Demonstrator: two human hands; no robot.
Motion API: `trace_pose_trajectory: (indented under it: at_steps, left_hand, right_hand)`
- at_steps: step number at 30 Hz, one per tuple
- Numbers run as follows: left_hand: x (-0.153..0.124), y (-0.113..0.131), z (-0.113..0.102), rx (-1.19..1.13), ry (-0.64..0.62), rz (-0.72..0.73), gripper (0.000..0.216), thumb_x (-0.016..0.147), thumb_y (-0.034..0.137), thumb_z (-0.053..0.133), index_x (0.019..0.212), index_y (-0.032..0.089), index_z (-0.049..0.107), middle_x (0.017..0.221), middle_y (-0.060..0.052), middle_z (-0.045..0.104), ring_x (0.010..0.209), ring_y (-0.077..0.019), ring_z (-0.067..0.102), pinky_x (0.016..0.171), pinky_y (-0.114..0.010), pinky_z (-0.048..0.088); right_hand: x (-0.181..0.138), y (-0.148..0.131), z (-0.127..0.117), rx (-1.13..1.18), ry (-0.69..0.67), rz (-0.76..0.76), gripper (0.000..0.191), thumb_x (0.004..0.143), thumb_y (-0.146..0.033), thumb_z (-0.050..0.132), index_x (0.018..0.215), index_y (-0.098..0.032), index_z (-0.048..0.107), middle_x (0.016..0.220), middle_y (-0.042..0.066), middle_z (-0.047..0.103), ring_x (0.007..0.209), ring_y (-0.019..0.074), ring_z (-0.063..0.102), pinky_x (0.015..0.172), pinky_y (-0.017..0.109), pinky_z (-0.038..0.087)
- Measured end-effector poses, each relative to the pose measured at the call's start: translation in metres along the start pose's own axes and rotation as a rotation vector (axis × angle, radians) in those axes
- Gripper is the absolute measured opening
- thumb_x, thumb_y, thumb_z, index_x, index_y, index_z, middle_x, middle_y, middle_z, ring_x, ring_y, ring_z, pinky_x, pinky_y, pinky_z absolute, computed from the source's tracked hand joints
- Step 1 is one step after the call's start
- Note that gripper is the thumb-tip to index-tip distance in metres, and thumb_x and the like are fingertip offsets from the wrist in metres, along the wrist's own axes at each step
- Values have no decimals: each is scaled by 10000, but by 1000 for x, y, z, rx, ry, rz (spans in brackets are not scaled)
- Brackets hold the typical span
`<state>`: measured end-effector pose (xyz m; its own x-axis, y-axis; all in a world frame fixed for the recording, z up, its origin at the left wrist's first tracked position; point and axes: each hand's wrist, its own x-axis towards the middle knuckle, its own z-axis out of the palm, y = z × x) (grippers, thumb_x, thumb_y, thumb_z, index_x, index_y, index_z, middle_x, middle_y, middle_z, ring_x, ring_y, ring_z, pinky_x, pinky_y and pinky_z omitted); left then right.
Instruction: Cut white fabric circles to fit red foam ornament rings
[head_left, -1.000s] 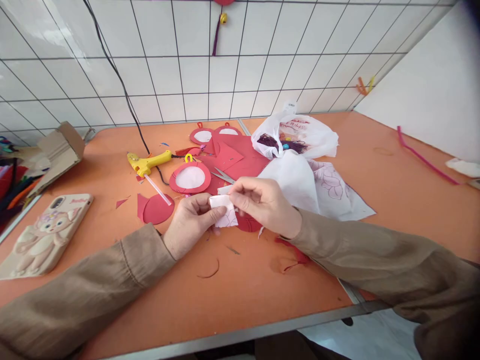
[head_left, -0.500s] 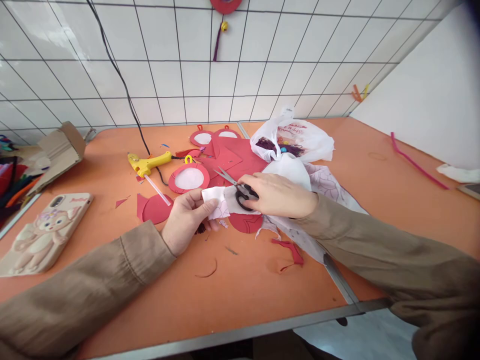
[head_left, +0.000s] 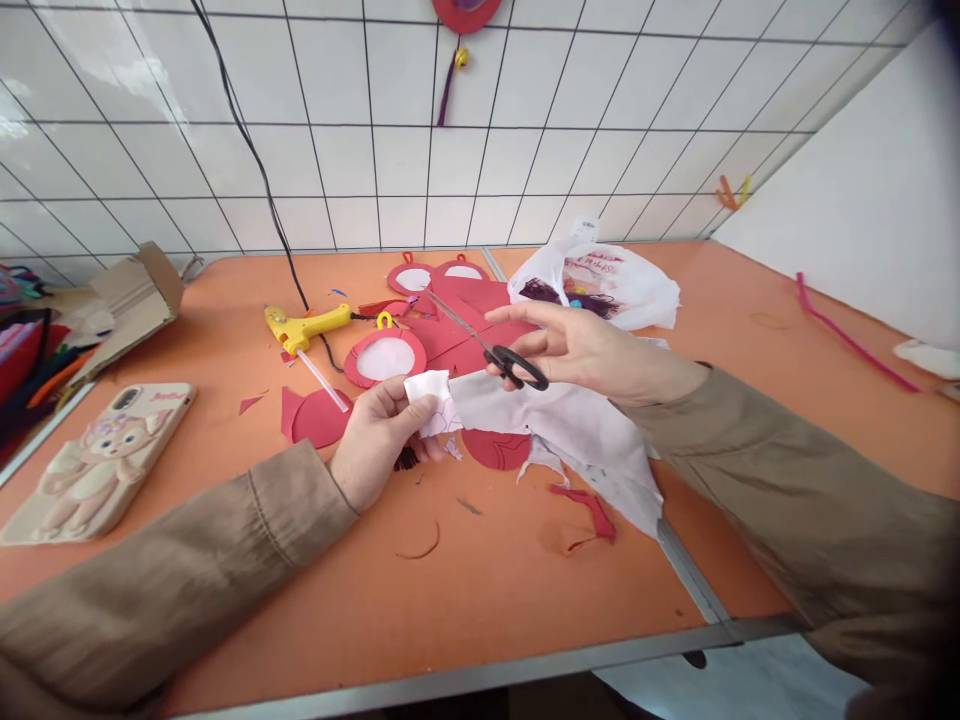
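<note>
My left hand [head_left: 386, 430] pinches the end of a white cloth [head_left: 555, 420] with faint purple lines on its folded edge. The cloth stretches to the right and drapes over the table beneath my right arm. Black-handled scissors [head_left: 517, 367] hang from the fingers of my right hand [head_left: 577, 345], just above the cloth, with their blades nearly together and pointing up to the left. A red disc [head_left: 496, 450] lies partly under the cloth. Beyond my left hand rests a red ring with a white centre and yellow loop [head_left: 385, 356].
A yellow glue gun [head_left: 307, 325] with a glue stick stands back left, its cable hanging nearby. A phone [head_left: 97, 460] lies at left, below a cardboard box [head_left: 135, 310]. Red sheets [head_left: 469, 320] and a white plastic bag [head_left: 637, 285] are at the back. Red scraps [head_left: 592, 515] lie in front.
My right hand has lifted the scissors up and to the right, off the cloth, and their blades have come closer together. My left hand keeps its pinch. The view has shifted slightly.
</note>
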<state>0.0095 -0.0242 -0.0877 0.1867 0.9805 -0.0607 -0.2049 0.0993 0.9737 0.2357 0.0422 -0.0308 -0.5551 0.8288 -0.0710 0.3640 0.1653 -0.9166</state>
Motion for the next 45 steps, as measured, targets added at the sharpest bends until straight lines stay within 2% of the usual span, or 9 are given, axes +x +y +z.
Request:
trace_pose_trajectory:
  at_steps: [4,9,12,14,16,20,26,36,45]
  left_hand:
    - [0,0,0,2,4,5,292,729,403,737,768,146,603,567,0,661,406,-95,572,407,-187,437]
    - [-1,-2,0,68,-48,35,290,756,408,728,752,147,601,551,4,648,411,-94,569,412,-185,443]
    - [-3,-3,0,85,-79,30,302,757,420,727,749,149,593,592,0,657,413,-94,567,416,-198,454]
    - [-4,-3,0,99,-92,25,307,759,425,722,745,150,587,614,-5,660,418,-97,568,418,-205,457]
    - [-4,-2,0,117,-104,21,303,765,422,712,745,147,585,621,-5,651,427,-96,567,425,-209,459]
    - [-5,3,3,190,-142,24,262,776,381,689,752,136,599,621,4,618,451,-88,555,446,-210,461]
    - [-5,6,5,259,-180,16,229,772,354,675,768,134,609,622,11,591,447,-85,529,425,-209,429]
    - [-3,9,4,244,-213,-26,296,742,395,732,849,131,650,727,-29,668,522,-96,574,490,-219,458]
    - [-2,4,0,149,-138,-44,308,732,429,743,762,147,624,630,-12,661,488,-101,594,470,-203,437]
  right_hand:
    - [2,3,7,65,-124,-81,586,679,-243,739,1203,-236,478,845,1,632,777,159,624,630,276,510]
    - [2,2,33,54,84,-111,348,646,-256,755,896,-195,519,600,-59,538,521,91,489,472,221,406]
    - [0,1,47,111,141,-77,438,654,-272,751,1032,-176,551,599,-43,587,495,104,513,462,235,424]
    - [-1,1,52,157,126,-71,608,669,-259,742,1226,-170,515,677,-10,654,552,130,577,516,264,478]
    - [-2,1,55,168,121,-86,683,672,-242,743,1303,-170,492,749,17,696,630,152,628,586,290,519]
    - [-4,4,62,94,132,-137,536,658,-232,761,1164,-166,596,799,30,717,719,172,666,661,307,548]
    - [-1,9,73,19,164,-187,330,679,-220,721,996,-163,648,674,-9,654,607,130,606,593,277,517]
    - [3,11,73,287,214,-107,383,589,-215,772,910,-176,566,658,-34,615,604,110,572,580,242,485]
    - [4,15,73,365,152,-89,363,616,-227,784,928,-164,610,689,-31,587,607,94,524,582,240,442]
